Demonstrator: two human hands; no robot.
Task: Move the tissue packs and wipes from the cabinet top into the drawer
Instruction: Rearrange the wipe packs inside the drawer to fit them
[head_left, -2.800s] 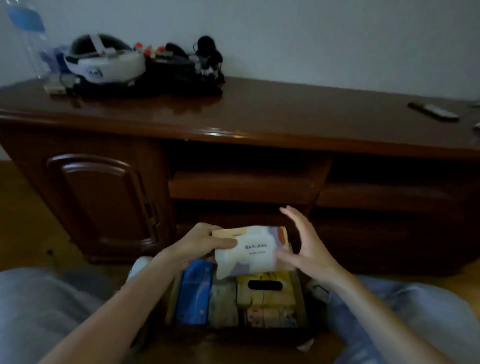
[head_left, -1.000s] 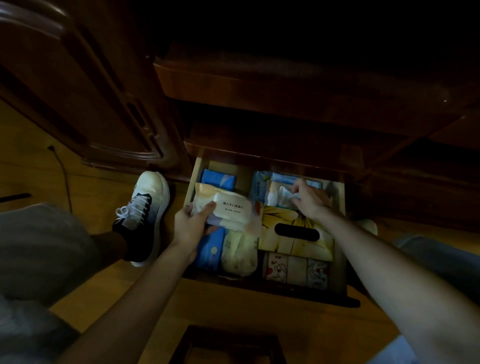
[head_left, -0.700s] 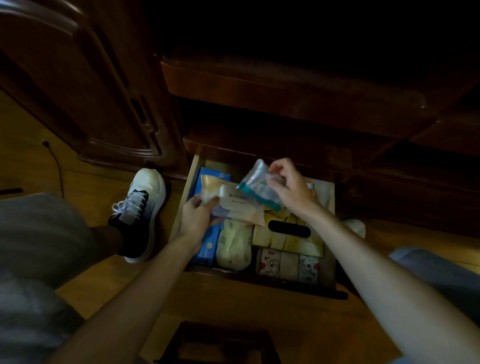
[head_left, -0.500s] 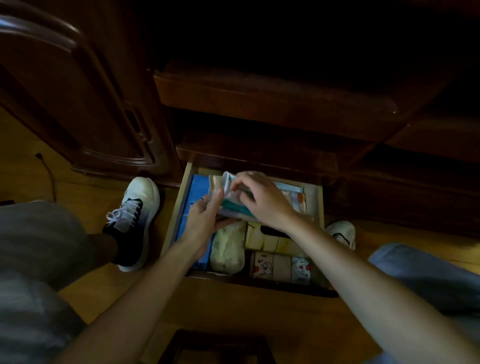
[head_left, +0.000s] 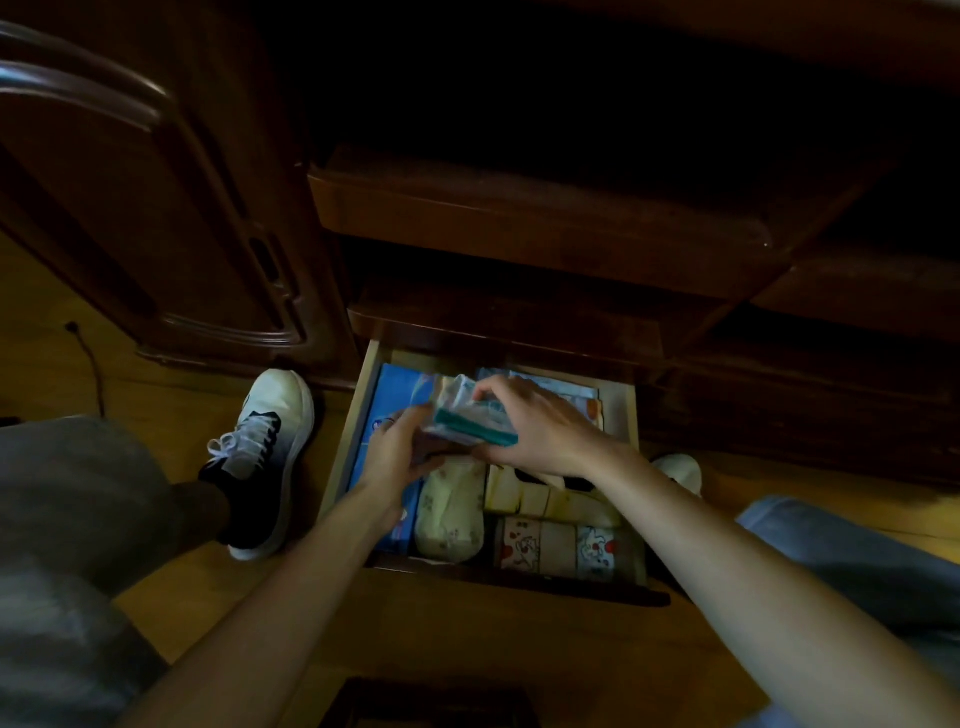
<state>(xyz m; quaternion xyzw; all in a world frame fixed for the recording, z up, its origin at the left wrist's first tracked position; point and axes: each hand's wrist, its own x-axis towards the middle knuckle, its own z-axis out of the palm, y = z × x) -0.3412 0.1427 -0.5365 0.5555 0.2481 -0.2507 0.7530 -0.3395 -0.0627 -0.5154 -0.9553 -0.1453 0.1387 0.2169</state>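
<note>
The wooden drawer (head_left: 357, 415) is pulled out low on the dark cabinet, with several tissue packs in it: a blue pack (head_left: 387, 397) on the left, a cream pouch (head_left: 449, 514), a yellow tissue box (head_left: 545, 501) and cartoon-printed packs (head_left: 556, 545) at the front. Above the drawer's back left, my right hand (head_left: 545, 431) grips a clear pack with a teal edge (head_left: 470, 413) from above. My left hand (head_left: 397, 452) curls up beneath it, holding the pale wipes pack, which is almost wholly hidden under the teal-edged pack.
A white and black shoe (head_left: 260, 457) stands on the wooden floor left of the drawer; another shoe tip (head_left: 680, 470) shows at its right. The cabinet door (head_left: 156, 208) is at the left, a shelf edge (head_left: 519, 223) overhangs the drawer. A dark object (head_left: 426, 701) lies at the bottom edge.
My right hand took the teal-edged pack out of the drawer's back and brought it left over the wipes pack in my left hand. Both hands have sunk lower over the drawer's back left.
</note>
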